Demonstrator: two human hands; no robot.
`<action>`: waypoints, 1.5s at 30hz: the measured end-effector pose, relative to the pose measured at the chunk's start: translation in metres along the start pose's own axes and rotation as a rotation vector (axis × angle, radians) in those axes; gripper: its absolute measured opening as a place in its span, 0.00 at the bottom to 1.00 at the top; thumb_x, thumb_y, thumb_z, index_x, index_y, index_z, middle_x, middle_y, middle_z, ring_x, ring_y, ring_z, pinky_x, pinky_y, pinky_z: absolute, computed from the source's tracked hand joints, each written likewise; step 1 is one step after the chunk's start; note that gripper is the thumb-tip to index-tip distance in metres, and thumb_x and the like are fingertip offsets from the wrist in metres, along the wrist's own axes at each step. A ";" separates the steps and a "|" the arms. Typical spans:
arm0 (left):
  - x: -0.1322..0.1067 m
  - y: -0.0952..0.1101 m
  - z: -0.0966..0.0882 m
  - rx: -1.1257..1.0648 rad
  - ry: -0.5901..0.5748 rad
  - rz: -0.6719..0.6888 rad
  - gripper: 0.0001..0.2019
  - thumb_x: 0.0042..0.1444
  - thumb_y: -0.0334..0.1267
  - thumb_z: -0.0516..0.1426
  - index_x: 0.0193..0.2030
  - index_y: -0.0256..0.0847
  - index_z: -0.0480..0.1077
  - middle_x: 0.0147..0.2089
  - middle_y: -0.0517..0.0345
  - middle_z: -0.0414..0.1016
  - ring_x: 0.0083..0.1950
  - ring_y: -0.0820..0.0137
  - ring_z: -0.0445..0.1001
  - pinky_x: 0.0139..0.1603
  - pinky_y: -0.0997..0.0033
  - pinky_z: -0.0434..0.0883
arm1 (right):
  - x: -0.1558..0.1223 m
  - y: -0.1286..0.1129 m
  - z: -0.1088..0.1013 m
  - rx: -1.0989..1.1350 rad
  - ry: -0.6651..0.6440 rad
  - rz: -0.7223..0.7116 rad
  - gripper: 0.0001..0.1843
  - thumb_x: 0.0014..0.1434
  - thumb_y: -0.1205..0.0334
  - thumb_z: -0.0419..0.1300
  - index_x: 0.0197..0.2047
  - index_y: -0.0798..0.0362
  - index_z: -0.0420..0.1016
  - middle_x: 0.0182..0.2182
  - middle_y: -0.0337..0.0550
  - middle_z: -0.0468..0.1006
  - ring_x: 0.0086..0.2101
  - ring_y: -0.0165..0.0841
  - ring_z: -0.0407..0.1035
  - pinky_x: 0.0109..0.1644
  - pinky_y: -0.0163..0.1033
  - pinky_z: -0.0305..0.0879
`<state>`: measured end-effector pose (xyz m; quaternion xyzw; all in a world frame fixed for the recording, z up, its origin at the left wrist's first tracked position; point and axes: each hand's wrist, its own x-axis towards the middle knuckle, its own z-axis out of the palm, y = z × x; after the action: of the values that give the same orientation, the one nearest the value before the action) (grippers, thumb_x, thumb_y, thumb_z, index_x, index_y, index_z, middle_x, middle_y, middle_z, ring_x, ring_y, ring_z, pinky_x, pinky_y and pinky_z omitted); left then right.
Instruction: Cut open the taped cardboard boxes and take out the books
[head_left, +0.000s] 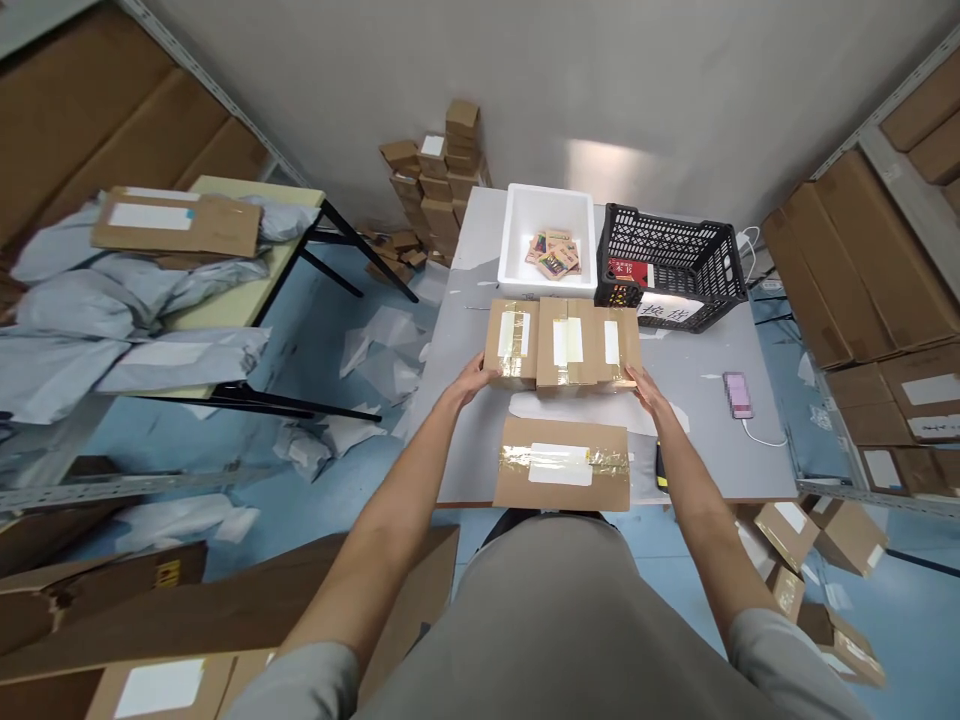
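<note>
Three small taped cardboard boxes [564, 343] stand side by side in a row on the grey table [697, 440]. My left hand [477, 377] presses against the left end of the row, fingers wrapped on the leftmost box. My right hand [646, 388] presses the right end, fingers against the rightmost box. Both hands squeeze the row between them. A wider flat cardboard box [562, 464] with tape and a white label lies nearer to me at the table's front edge, between my forearms.
Behind the row stand a white foam box [517, 260] holding small packets and a black plastic crate [667, 262]. A pink phone [738, 394] on a cable lies at the right. Shelves of cartons flank both sides; grey mailer bags cover a table on the left.
</note>
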<state>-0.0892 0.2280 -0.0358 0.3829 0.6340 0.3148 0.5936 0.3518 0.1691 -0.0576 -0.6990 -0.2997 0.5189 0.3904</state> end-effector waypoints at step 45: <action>-0.186 -0.144 0.018 0.262 -0.317 0.432 0.45 0.66 0.75 0.62 0.79 0.48 0.70 0.88 0.39 0.56 0.91 0.46 0.50 0.85 0.40 0.65 | -0.234 -0.015 0.012 -0.631 -0.129 -0.281 0.32 0.75 0.22 0.51 0.46 0.44 0.70 0.29 0.34 0.74 0.26 0.34 0.66 0.33 0.39 0.64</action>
<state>-0.0867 -0.0061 -0.0648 0.6268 0.4725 0.2858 0.5497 0.2746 -0.0128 0.0685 -0.7028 -0.5627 0.3851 0.2029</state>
